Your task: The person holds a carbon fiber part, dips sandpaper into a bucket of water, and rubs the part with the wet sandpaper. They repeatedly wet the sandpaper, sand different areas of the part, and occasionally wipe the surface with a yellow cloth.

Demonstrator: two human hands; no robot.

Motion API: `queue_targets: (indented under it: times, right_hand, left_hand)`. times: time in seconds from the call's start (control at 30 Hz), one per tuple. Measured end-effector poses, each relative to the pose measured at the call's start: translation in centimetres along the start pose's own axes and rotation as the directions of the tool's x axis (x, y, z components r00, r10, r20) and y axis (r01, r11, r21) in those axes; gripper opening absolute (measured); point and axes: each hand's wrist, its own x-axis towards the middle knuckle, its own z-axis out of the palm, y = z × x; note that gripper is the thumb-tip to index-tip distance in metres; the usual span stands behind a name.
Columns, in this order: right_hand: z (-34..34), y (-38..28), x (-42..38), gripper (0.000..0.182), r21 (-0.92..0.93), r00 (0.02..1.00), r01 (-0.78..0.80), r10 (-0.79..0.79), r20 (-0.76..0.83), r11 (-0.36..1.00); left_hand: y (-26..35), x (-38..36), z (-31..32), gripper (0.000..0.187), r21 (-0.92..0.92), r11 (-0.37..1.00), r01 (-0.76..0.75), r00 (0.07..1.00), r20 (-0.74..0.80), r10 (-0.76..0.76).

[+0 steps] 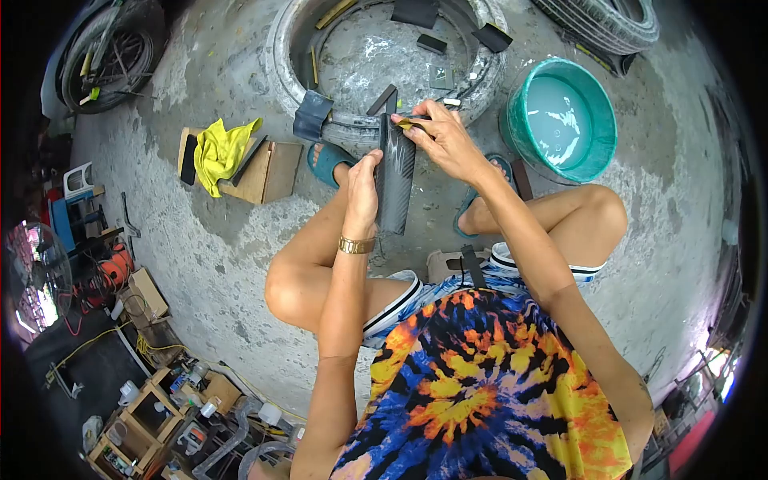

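Note:
My left hand (pixel 364 188) grips the side of a long, dark carbon-fibre piece (pixel 395 184) with a woven sheen, held upright between my knees. My right hand (pixel 448 142) is closed in a pinch at the far end of this piece. Between its fingertips sits a small, folded yellow-brown piece (pixel 410 123), pressed close to the carbon-fibre edge. Just beyond the hands lies a large grey tyre-like ring (pixel 284 60). On its near rim rest a curled dark sheet (pixel 312 114) and a narrow dark strip (pixel 382 100).
To the right stands a green tub (pixel 518 120) of cloudy water. A yellow cloth (pixel 220 152) drapes over a wooden box (pixel 276 172) at left. Inside the ring lies a black block (pixel 432 44). Tyres (pixel 608 28) lie far right; a cluttered wooden rack (pixel 148 424) stands lower left.

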Motion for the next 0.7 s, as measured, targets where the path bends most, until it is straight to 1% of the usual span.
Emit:
queue_targets:
  times: [0.03,0.1,0.17,0.23,0.3,0.37,0.43,0.53,0.67,0.7]
  right_hand:
    - [0.1,0.1,0.0,0.035,0.003,1.0,-0.009,0.009,0.011,1.0]
    - [0.2,0.1,0.0,0.035,0.004,0.999,-0.023,0.023,0.027,1.0]
    - [0.2,0.1,0.1,0.035,0.004,0.998,-0.037,0.036,0.044,0.999]
    - [0.3,0.2,0.1,0.035,0.035,1.0,-0.02,0.02,0.01,0.999]
    - [0.1,0.1,0.1,0.035,0.031,1.0,0.002,-0.001,-0.01,1.0]
    - [-0.1,0.0,0.0,0.035,0.025,0.999,0.021,-0.02,-0.031,0.999]
    - [-0.4,-0.2,0.0,0.036,-0.013,0.997,0.06,-0.061,-0.054,0.998]
    - [-0.6,-0.5,0.0,0.038,-0.046,0.992,0.1,-0.103,-0.07,0.994]
    - [-0.1,-0.3,0.1,0.037,-0.11,0.989,0.118,-0.127,-0.079,0.987]
    - [0.2,0.0,0.1,0.035,-0.137,0.989,0.112,-0.124,-0.078,0.984]
  left_hand:
    - [-0.2,0.0,-0.1,0.037,-0.002,1.0,0.001,1.0,-0.003,-0.001]
    - [-0.2,-0.1,-0.2,0.038,-0.113,0.989,0.098,0.995,0.011,-0.097]
    - [0.1,-0.4,0.2,0.038,-0.138,0.985,0.105,0.994,-0.014,-0.108]
    - [0.8,-0.6,0.7,0.039,-0.162,0.98,0.111,0.992,-0.038,-0.119]
    - [1.1,-0.6,1.0,0.04,-0.061,0.993,-0.103,0.99,0.093,0.108]
    - [0.9,-0.6,1.0,0.041,-0.026,0.991,-0.128,0.988,0.085,0.13]
    - [1.0,-0.7,1.1,0.041,0.079,0.982,-0.172,0.984,0.067,0.167]
    - [0.7,-0.6,1.0,0.042,0.127,0.97,-0.206,0.978,0.057,0.2]
    - [-0.3,0.2,0.7,0.04,0.107,0.97,-0.218,0.975,0.072,0.211]
    - [-0.9,0.7,0.2,0.04,0.152,0.967,-0.202,0.977,0.1,0.189]
